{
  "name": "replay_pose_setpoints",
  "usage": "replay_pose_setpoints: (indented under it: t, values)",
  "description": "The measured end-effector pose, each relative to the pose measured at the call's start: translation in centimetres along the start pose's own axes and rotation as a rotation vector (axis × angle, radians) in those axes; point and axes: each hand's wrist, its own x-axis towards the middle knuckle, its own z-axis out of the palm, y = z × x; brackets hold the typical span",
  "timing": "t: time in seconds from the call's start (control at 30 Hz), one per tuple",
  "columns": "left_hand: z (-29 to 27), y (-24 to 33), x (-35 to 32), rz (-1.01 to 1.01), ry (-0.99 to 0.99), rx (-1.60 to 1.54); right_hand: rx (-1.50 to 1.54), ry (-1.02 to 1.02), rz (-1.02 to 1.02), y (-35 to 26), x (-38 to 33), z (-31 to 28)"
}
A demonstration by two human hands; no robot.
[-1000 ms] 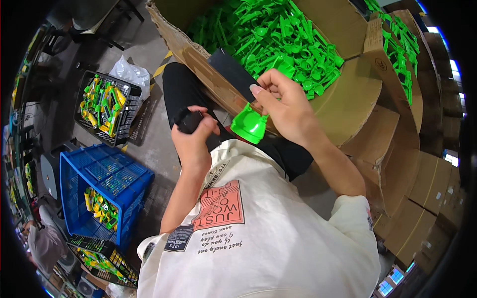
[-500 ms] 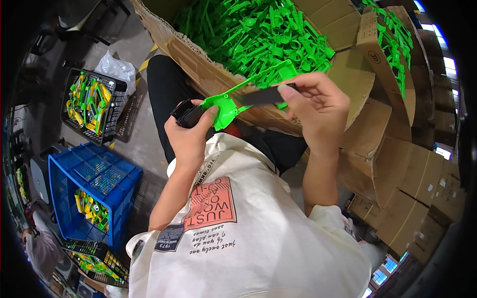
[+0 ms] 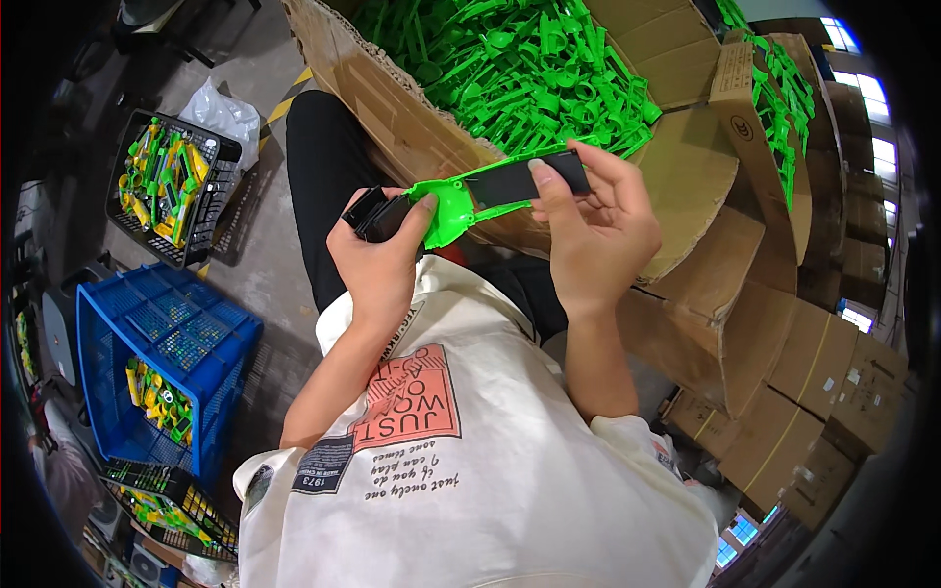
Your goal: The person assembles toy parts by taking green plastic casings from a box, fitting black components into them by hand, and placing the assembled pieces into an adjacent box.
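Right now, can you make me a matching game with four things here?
1. flat black panel
2. green plastic frame
3. white plastic bag
4. big open cardboard box

A. beside a black basket
B. held by the left hand
C. holding green plastic pieces
D. held by the right hand

Pairs: 1-D, 2-B, 3-A, 4-C

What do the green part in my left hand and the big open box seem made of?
The green part looks like moulded plastic, fairly glossy, judging by its smooth, thin walls. The big open box seems matt brown cardboard, probably corrugated: its edge is ragged.
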Motion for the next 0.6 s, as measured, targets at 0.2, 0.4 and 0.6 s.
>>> replay_pose_setpoints:
  t: [0.2,0.4,0.6]
  values:
    - [-0.1,0.5,-0.2,0.016,0.013,0.048,-0.088,0.073,-0.045,0.0,-0.7,0.7]
    - [0.2,0.3,-0.2,0.054,0.031,0.061,-0.291,0.067,-0.297,-0.4,-2.1,0.4]
    - [0.3,-0.4,-0.4,0.025,0.055,-0.005,-0.057,0.03,0.129,1.9,-0.1,0.2]
